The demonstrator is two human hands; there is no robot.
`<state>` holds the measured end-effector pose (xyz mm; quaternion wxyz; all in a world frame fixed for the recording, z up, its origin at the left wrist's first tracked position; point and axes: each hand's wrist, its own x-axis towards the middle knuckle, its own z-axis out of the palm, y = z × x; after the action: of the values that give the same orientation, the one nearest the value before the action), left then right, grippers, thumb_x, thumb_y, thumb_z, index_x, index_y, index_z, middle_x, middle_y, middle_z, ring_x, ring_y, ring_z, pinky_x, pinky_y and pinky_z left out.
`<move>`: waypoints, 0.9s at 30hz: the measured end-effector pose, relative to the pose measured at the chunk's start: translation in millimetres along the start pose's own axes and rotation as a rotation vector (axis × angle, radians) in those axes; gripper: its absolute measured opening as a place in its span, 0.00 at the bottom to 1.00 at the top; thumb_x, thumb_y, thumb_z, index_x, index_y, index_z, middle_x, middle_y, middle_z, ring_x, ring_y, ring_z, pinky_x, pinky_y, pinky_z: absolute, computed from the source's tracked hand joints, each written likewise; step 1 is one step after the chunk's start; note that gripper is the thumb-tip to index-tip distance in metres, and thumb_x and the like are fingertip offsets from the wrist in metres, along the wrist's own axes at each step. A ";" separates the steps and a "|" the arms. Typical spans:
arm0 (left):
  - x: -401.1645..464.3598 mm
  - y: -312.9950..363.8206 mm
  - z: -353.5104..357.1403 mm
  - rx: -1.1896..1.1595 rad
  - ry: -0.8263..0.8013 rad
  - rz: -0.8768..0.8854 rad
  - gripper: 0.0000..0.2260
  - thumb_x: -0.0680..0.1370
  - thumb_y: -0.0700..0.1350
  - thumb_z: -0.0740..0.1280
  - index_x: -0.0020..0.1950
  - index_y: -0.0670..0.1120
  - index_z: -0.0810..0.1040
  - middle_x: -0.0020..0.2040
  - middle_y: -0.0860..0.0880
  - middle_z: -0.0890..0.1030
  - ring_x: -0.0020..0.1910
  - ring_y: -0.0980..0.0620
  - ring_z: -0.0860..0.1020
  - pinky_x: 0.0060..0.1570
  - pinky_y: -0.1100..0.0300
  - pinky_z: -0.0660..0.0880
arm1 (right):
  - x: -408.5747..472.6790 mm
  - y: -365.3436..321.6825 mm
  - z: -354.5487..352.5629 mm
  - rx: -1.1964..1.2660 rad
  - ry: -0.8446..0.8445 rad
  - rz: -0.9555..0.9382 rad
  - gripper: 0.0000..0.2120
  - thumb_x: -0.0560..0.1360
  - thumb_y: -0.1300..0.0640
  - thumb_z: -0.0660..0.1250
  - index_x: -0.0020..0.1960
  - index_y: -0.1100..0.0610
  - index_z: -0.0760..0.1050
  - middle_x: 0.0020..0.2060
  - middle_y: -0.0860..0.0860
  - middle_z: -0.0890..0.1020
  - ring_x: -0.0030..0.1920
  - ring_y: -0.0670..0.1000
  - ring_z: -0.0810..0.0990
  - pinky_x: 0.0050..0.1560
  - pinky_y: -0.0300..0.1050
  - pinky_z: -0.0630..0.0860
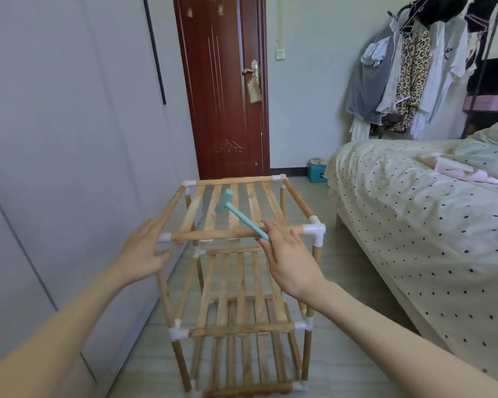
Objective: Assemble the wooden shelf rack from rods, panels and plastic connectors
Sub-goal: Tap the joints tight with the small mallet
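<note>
Right hand [292, 264] fingers [270, 229] straight and spread, touching the handle end of a small turquoise plastic mallet [236, 215] that lies across the top shelf slats [213, 208]; no clear curl round it (grip, if any, hidden). Left hand [143, 252] flat, fingers together, pressing by the near-left white connector [164, 237] of the wooden shelf rack [239, 314], standing upright on the floor between wardrobe [55, 168] and bed [429, 202]. Likely risks: mallet slipping through the slats if nudged; near-right connector [316, 231] possibly unseated, so rack racking sideways under an uneven push.
</note>
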<state>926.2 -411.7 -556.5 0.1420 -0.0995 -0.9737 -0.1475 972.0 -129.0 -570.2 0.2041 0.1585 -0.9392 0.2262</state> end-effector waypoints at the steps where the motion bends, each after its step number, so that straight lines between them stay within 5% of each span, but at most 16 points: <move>1: -4.6 -7.2 0.1 -0.010 -0.035 0.007 0.32 0.76 0.41 0.64 0.76 0.43 0.54 0.77 0.44 0.56 0.76 0.44 0.53 0.73 0.49 0.54 | 2.3 -2.0 11.0 -0.032 -0.019 -0.019 0.20 0.82 0.50 0.48 0.69 0.59 0.65 0.73 0.54 0.63 0.75 0.51 0.56 0.75 0.49 0.50; 7: -11.7 -2.7 8.1 0.039 0.016 0.084 0.29 0.74 0.39 0.62 0.75 0.46 0.59 0.76 0.48 0.59 0.76 0.50 0.51 0.73 0.55 0.52 | 3.2 26.7 32.7 -0.127 -0.025 -0.086 0.22 0.82 0.49 0.45 0.73 0.56 0.60 0.76 0.48 0.54 0.71 0.40 0.40 0.73 0.46 0.36; 10: -18.2 24.7 10.7 0.026 0.025 0.195 0.28 0.76 0.41 0.61 0.76 0.48 0.58 0.76 0.50 0.60 0.76 0.53 0.52 0.73 0.58 0.45 | 14.7 56.7 12.5 -0.150 -0.060 0.020 0.25 0.81 0.47 0.44 0.76 0.53 0.49 0.75 0.49 0.58 0.74 0.43 0.48 0.73 0.50 0.40; 12: -24.6 54.9 13.5 -0.077 -0.014 0.326 0.27 0.78 0.42 0.60 0.76 0.51 0.58 0.76 0.53 0.58 0.75 0.59 0.51 0.74 0.60 0.45 | 26.3 72.9 -1.9 -0.168 -0.090 0.189 0.24 0.82 0.47 0.46 0.75 0.55 0.54 0.72 0.52 0.65 0.73 0.51 0.60 0.73 0.58 0.51; 15: -28.9 101.3 24.4 -0.158 -0.110 0.513 0.28 0.79 0.44 0.59 0.77 0.53 0.51 0.75 0.60 0.52 0.72 0.66 0.44 0.72 0.65 0.39 | 39.3 76.6 -19.2 -0.076 -0.077 0.402 0.16 0.82 0.50 0.48 0.60 0.58 0.67 0.55 0.58 0.76 0.53 0.57 0.76 0.53 0.56 0.73; 17: -26.2 116.4 35.3 -0.032 -0.084 0.610 0.31 0.80 0.44 0.57 0.77 0.51 0.43 0.73 0.60 0.43 0.72 0.65 0.36 0.68 0.66 0.29 | 37.3 74.3 -26.1 0.020 -0.025 0.462 0.15 0.82 0.51 0.48 0.53 0.59 0.69 0.42 0.55 0.77 0.39 0.54 0.75 0.38 0.48 0.71; 20: -18.6 107.7 46.7 0.150 -0.002 0.569 0.34 0.80 0.46 0.55 0.72 0.54 0.30 0.74 0.56 0.33 0.71 0.59 0.29 0.68 0.57 0.26 | 16.1 73.9 -42.0 0.136 0.084 0.446 0.13 0.82 0.54 0.51 0.44 0.57 0.70 0.37 0.54 0.78 0.31 0.52 0.76 0.31 0.43 0.71; 24: -8.9 93.4 55.2 0.259 -0.038 0.455 0.43 0.78 0.41 0.58 0.67 0.57 0.21 0.72 0.53 0.25 0.71 0.53 0.26 0.68 0.50 0.27 | -18.6 77.3 -67.7 0.068 0.154 0.395 0.13 0.81 0.54 0.55 0.45 0.59 0.74 0.33 0.52 0.75 0.33 0.52 0.72 0.32 0.44 0.64; 27: -1.6 113.8 63.5 0.235 -0.032 0.439 0.44 0.78 0.40 0.59 0.65 0.59 0.19 0.73 0.52 0.27 0.70 0.51 0.25 0.68 0.49 0.28 | -35.1 74.3 -93.5 0.058 0.065 0.397 0.17 0.81 0.50 0.55 0.41 0.57 0.75 0.27 0.48 0.72 0.29 0.46 0.70 0.26 0.34 0.62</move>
<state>938.9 -285.3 -585.7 0.1661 -0.2937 -0.9414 0.0026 1002.6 -13.1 -536.8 0.1811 -0.0312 -0.9380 0.2938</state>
